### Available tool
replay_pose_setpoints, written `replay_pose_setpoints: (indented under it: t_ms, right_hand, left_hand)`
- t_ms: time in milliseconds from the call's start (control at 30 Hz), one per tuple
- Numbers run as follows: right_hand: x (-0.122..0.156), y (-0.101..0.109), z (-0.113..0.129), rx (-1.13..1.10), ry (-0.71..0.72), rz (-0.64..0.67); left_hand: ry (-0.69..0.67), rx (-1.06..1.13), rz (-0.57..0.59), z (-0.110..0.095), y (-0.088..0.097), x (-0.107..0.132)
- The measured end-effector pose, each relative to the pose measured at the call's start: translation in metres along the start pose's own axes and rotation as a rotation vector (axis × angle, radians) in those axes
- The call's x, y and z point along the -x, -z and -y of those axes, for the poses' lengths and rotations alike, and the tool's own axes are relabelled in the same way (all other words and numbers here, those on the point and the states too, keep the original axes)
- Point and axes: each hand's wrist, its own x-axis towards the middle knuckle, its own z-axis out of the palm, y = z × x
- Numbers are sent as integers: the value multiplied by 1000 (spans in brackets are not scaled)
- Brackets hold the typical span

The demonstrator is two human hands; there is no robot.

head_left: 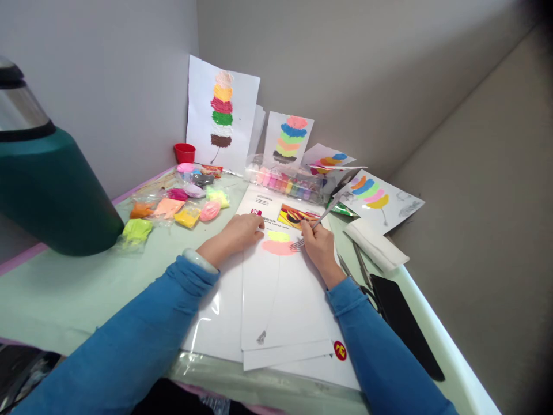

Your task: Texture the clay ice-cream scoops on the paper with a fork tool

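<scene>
My right hand is closed around the handle of a metal fork. The fork slants down to the left, its tines at the right end of a flat pink clay patch. Just above the pink lies a yellow clay patch, and a thin pencil line runs down from them on the white paper. My left hand rests at the paper's upper left edge, thumb and fingers apart, holding nothing. Under the paper is a printed white pack.
Small bags of coloured clay lie left, near a green bottle. Behind stand a red cup, a clear clay tray and finished clay pictures. At right are a folded tissue, scissors and a black phone-like slab.
</scene>
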Motion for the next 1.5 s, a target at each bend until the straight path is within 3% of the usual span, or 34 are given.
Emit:
replay_pose_setpoints:
  t_ms: [233, 667, 933, 1200, 1500]
  right_hand:
    - [1, -1, 2, -121, 24, 39]
    - [1, 0, 1, -46, 39, 5]
    - [2, -2, 4, -141, 66, 90]
    - [2, 0, 3, -84, 46, 30]
    - [4, -1, 6, -170, 106, 111]
  left_hand:
    - [17, -5, 12, -1, 0, -1]
    - [8, -12, 4, 1, 0, -1]
    - [6, -17, -6, 0, -1, 0]
    - [-2, -11, -17, 1, -1, 0]
    - [3, -14, -15, -1, 0, 0]
